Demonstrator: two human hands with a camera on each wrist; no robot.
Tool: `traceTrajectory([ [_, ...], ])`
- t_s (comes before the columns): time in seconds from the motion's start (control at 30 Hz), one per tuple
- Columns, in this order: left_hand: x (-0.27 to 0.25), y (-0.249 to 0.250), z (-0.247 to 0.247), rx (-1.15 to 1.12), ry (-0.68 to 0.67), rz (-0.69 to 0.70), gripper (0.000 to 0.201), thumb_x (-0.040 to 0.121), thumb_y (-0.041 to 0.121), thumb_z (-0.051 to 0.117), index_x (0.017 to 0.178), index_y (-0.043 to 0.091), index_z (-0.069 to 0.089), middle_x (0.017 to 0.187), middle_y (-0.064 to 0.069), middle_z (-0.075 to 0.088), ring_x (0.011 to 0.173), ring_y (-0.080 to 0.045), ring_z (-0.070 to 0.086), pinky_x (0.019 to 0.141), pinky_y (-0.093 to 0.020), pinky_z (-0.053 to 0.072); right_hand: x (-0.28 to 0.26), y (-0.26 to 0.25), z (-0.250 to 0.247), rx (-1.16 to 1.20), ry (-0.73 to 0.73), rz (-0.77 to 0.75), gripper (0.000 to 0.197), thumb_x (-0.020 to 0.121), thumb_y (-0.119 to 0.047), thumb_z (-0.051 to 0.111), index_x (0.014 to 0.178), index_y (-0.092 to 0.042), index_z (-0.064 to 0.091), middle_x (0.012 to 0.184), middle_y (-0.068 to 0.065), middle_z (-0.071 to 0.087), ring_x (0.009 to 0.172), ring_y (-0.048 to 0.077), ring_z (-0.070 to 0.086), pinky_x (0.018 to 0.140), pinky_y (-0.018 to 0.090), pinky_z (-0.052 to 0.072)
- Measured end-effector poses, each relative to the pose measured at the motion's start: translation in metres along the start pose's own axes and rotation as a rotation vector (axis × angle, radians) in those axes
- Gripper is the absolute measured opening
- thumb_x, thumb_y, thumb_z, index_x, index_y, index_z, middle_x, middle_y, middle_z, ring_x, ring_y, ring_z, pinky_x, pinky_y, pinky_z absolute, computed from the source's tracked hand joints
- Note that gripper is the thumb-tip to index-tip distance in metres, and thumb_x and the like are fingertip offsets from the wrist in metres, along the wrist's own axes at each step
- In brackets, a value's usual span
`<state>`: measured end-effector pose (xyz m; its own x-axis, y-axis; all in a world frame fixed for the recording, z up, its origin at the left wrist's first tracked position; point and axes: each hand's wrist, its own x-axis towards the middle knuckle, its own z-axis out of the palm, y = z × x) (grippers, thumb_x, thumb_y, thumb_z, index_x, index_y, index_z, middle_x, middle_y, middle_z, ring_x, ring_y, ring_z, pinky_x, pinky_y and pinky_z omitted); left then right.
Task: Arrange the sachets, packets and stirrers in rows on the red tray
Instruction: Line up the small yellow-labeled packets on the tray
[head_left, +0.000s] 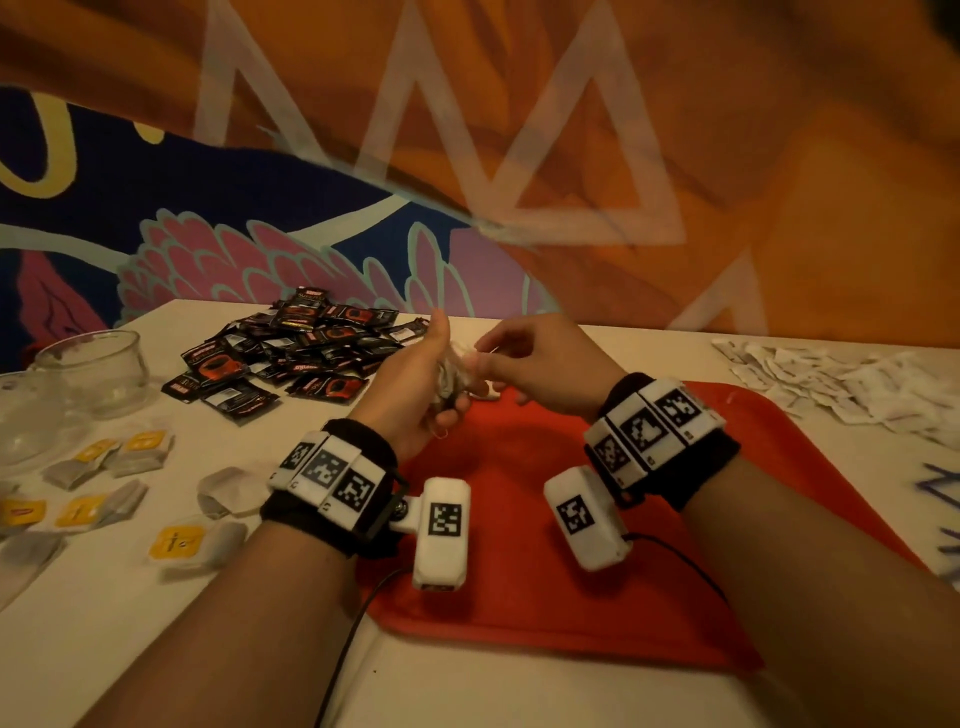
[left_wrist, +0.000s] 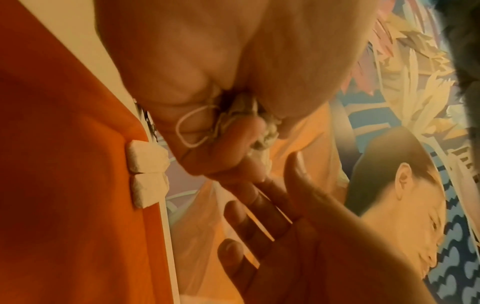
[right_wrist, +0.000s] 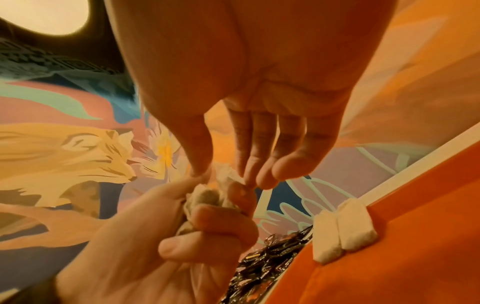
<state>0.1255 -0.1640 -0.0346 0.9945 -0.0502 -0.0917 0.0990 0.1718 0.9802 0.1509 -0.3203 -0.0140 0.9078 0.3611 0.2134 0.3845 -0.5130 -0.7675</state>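
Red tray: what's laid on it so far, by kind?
White sachets: 2, side by side at the far edge of the red tray
Black packets: 0, all piled on the table
Total on tray: 2

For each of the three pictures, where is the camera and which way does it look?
Head: looks forward and down at the red tray; both forearms show.
Left wrist: looks along left hand gripping tea bags.
Right wrist: looks along right hand pinching one bag.
Both wrist views share two white sachets at the tray's edge.
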Motion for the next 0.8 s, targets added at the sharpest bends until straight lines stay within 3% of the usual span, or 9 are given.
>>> traceTrajectory([
  [0.1,-0.004,-0.001,0.005,0.066,-0.099,0.023,0.058,0.101,0.059,0.035,0.095,0.008,0.063,0.067,-0.009,0.062,0.046,-0.015,0.046,0.037,-0.019,0.03,-0.007,0.005,-0.004,-0.051,0.048,-0.035,0.006,0.087,-0.03,0.072,0.087,-0.024,0.071,0.081,-0.009,0.069,0.079,0.01,0.066,0.071,0.03,0.053],
  [0.2,-0.003,-0.002,0.005,0.04,-0.189,0.056,0.041,0.103,0.04,0.045,0.115,0.003,0.059,0.079,-0.012,0.066,0.054,-0.015,0.056,0.039,-0.018,0.039,-0.012,0.009,-0.01,0.056,0.108,-0.017,0.013,0.089,-0.021,0.07,0.077,-0.022,0.067,0.074,0.0,0.07,0.075,0.023,0.07,0.062,0.032,0.053],
  [0.27,-0.002,-0.004,0.005,0.022,-0.182,0.061,0.03,0.103,0.027,0.048,0.115,0.001,0.058,0.085,-0.014,0.067,0.06,-0.015,0.06,0.044,-0.018,0.043,-0.014,0.011,-0.014,0.18,0.157,0.023,0.015,0.091,-0.015,0.068,0.078,-0.019,0.063,0.072,0.007,0.07,0.073,0.028,0.071,0.056,0.031,0.05],
  [0.33,-0.002,-0.005,0.005,0.038,-0.136,0.086,0.02,0.102,0.019,0.05,0.105,0.003,0.061,0.085,-0.011,0.068,0.061,-0.013,0.062,0.047,-0.018,0.045,-0.016,0.013,-0.018,0.247,0.182,0.044,0.014,0.09,-0.01,0.068,0.08,-0.018,0.061,0.065,0.003,0.07,0.068,0.022,0.07,0.054,0.028,0.048],
  [0.43,-0.004,-0.007,0.008,0.097,-0.062,0.145,0.016,0.1,0.02,0.055,0.1,0.008,0.067,0.074,-0.005,0.066,0.055,-0.009,0.057,0.046,-0.018,0.042,-0.018,0.017,-0.023,0.198,0.165,0.033,0.013,0.089,-0.009,0.068,0.083,-0.019,0.062,0.061,-0.002,0.069,0.063,0.013,0.068,0.053,0.024,0.047],
  [0.6,-0.005,-0.008,0.013,0.298,-0.004,0.296,0.009,0.093,0.018,0.066,0.092,0.011,0.071,0.053,0.011,0.053,0.043,-0.009,0.038,0.04,-0.021,0.03,-0.019,0.016,-0.029,0.172,0.181,-0.021,0.013,0.089,-0.01,0.069,0.082,-0.02,0.065,0.073,0.0,0.068,0.065,0.01,0.065,0.057,0.022,0.045],
  [0.7,-0.004,-0.008,0.018,0.235,0.006,0.308,0.009,0.092,0.016,0.067,0.085,0.012,0.07,0.059,0.007,0.054,0.045,-0.012,0.036,0.04,-0.021,0.029,-0.019,0.016,-0.029,0.213,0.301,-0.086,0.008,0.088,-0.021,0.072,0.084,-0.024,0.065,0.086,-0.003,0.07,0.081,0.012,0.066,0.068,0.029,0.051],
  [0.8,-0.005,-0.008,0.021,0.127,0.011,0.299,0.008,0.094,0.015,0.064,0.089,0.01,0.067,0.066,0.0,0.056,0.047,-0.011,0.036,0.039,-0.02,0.028,-0.023,0.017,-0.025,0.209,0.156,-0.052,0.024,0.082,-0.032,0.078,0.1,-0.018,0.069,0.096,-0.002,0.073,0.089,0.015,0.07,0.07,0.031,0.056],
])
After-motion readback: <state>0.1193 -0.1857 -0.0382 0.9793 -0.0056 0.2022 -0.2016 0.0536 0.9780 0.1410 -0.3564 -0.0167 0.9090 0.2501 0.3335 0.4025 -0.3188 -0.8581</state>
